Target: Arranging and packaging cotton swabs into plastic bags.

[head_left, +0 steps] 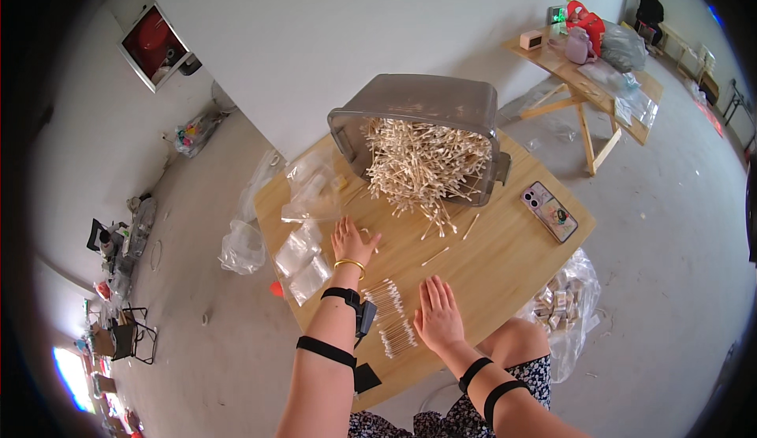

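A grey translucent plastic bin (410, 91) lies tipped on its side on the wooden table, its mouth toward me. Cotton swabs (426, 158) fill it and spill out onto the tabletop. My left hand (352, 242) is open, fingers spread, low over the table left of the spill and beside clear plastic bags (300, 253). A pale bit shows at its thumb, too small to make out. My right hand (438, 316) rests flat with fingers stretched, just right of a neat row of cotton swabs (390, 320). A few loose swabs (435, 257) lie between the hands and the bin.
A phone (550, 211) lies at the table's right side. Below that edge stands a clear bag of small packs (564, 304). Behind, a folding wooden table (587, 87) carries bags and a small box. Far back right is a person in dark clothes (650, 16).
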A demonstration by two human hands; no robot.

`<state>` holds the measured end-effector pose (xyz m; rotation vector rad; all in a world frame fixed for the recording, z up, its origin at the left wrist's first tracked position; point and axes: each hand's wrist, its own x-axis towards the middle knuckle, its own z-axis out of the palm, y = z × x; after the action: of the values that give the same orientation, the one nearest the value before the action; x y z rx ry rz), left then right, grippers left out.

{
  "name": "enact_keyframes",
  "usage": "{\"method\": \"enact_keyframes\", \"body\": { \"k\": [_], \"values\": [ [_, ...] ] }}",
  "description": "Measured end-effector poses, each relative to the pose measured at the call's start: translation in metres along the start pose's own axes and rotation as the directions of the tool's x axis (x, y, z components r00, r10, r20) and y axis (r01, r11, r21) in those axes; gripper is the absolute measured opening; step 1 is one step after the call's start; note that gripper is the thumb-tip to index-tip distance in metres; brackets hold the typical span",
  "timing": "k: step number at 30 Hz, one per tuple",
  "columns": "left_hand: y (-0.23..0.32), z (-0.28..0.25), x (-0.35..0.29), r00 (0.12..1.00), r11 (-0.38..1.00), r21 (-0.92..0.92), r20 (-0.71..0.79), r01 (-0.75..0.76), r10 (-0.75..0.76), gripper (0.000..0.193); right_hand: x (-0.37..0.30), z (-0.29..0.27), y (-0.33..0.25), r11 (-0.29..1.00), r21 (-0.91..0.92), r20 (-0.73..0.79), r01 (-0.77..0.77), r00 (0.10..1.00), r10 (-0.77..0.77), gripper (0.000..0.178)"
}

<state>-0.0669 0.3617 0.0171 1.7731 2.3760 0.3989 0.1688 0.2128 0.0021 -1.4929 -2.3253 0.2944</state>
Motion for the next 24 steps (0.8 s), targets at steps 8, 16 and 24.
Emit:
{"method": "enact_keyframes", "body": {
  "k": [8,16,24],
  "values": [
    [-0.001,0.003,-0.004,0.997,0.987,0.143,-0.011,0.078,-0.077,0.039,0.001,-0.001,0.003,1.000,0.016,-0.021,-0.014,1.000,0.015,0.061],
    [-0.031,0.005,-0.059,0.978,0.959,-0.283,0.201,0.004,0.055,0.009,0.001,0.004,0.004,0.999,0.042,-0.029,-0.010,1.000,0.011,0.062],
    [-0.023,-0.040,-0.107,0.980,0.953,-0.280,0.122,-0.118,0.157,0.010,0.001,0.003,0.000,0.999,0.045,-0.042,0.012,0.999,-0.010,0.062]
  ]
}}
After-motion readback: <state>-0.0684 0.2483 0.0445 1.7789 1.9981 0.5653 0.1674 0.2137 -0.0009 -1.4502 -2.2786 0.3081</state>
